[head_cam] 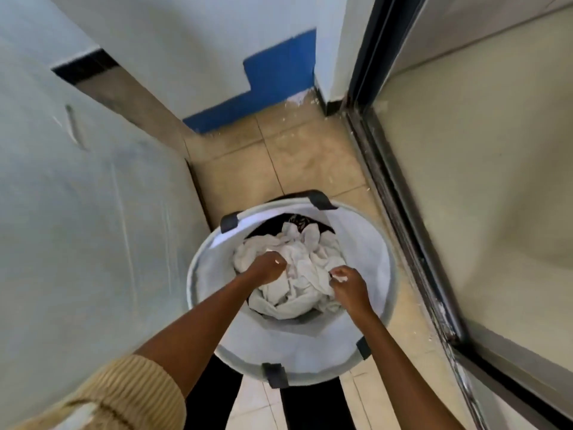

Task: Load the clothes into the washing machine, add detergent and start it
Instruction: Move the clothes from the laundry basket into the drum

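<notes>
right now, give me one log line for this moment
left hand: grips white cloth | right hand: grips white cloth | white cloth: in basket on floor

Beige floor tiles [297,156] run from the centre toward 12 o'clock in a narrow corner seen from above, stained and scattered with white flecks [297,102] where they meet the far wall. That white wall [186,41] carries a stepped blue painted band [273,85] along its foot at 12 o'clock. A scuffed pale surface [77,197] fills the frame from 7 to 10 o'clock, with a black strip [83,68] near its upper edge. From 1 to 5 o'clock a dark metal door track [403,212] runs beside a smooth cream surface [480,166]. The light is soft and even.
</notes>
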`<state>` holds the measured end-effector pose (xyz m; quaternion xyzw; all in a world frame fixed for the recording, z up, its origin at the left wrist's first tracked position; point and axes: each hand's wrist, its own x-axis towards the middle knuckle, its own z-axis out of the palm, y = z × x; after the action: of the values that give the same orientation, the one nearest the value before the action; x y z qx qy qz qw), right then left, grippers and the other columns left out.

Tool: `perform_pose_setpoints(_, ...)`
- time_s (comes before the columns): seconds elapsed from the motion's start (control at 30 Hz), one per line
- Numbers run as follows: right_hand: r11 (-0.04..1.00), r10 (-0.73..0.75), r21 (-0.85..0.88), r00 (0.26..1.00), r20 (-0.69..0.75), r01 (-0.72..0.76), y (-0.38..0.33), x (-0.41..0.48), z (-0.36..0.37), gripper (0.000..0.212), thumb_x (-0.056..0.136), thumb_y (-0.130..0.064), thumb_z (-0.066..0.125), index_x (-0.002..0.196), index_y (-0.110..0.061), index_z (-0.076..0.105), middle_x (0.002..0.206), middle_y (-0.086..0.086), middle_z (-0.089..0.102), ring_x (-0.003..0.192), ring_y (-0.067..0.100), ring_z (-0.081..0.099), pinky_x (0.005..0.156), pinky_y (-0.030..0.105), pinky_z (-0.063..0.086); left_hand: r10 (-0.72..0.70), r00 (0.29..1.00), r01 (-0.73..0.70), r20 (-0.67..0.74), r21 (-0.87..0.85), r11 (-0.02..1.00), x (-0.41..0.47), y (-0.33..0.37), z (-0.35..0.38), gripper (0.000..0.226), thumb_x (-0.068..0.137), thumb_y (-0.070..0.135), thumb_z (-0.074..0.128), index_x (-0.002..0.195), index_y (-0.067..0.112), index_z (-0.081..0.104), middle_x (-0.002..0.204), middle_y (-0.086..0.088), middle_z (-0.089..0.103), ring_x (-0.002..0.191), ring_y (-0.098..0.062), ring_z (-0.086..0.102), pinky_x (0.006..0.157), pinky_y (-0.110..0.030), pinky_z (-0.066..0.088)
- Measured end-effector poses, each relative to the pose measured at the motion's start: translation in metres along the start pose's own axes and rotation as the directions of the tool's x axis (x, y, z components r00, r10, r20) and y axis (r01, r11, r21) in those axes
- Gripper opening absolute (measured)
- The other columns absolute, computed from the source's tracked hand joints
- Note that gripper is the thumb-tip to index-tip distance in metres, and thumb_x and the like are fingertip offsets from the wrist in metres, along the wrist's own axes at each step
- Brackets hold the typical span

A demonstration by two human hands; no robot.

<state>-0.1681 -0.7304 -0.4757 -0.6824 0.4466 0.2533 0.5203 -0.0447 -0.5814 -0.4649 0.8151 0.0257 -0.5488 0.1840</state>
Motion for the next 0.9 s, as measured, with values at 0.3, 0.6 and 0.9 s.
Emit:
perform_pose_setpoints(0.3,0.829,-0.06,-0.534,0.977,0.205,0.163,0.046,0.092,0.085,0.061,0.088,-0.031,0.058,0.143,-0.028,0.032,0.158,0.01,-0.002,0.135,0.034,0.033,0.102,0.04,0.037,0.039,0.999,-0.039,0.0,0.132,0.991,0.06,-0.067,0.058,0.041,0.093,0.015,0.047,0.134,0.01,0.045,0.145,-0.011,0.038,0.134,-0.023,0.036,0.106,-0.024,0.025)
perform_pose_setpoints(0.6,0.991,-0.01,0.135,1.0,0.017,0.008,0.0,0.042,0.071,0.03,0.081,-0.005,0.044,0.053,-0.015,0.039,0.061,0.001,0.047,0.062,0.019,0.042,0.06,0.028,0.03,0.085,0.995,-0.091,-0.056,-0.106,0.99,0.032,-0.081,0.054,0.097,0.075,0.008,0.072,0.148,0.011,0.009,0.156,-0.009,0.015,0.144,-0.023,0.017,0.116,-0.035,0.021)
perform_pose_setpoints(0.9,0.896,-0.174,0.432,0.976,0.131,0.102,-0.066,-0.054,0.052,0.029,0.082,0.012,0.045,0.07,-0.012,0.056,0.07,0.0,0.055,0.065,0.008,0.05,0.054,0.007,0.043,0.184,0.926,-0.3,-0.328,-0.348,0.888,-0.019,-0.054,0.03,0.021,0.093,0.014,0.05,0.106,0.001,0.06,0.104,-0.015,0.064,0.094,-0.018,0.059,0.094,-0.042,0.047)
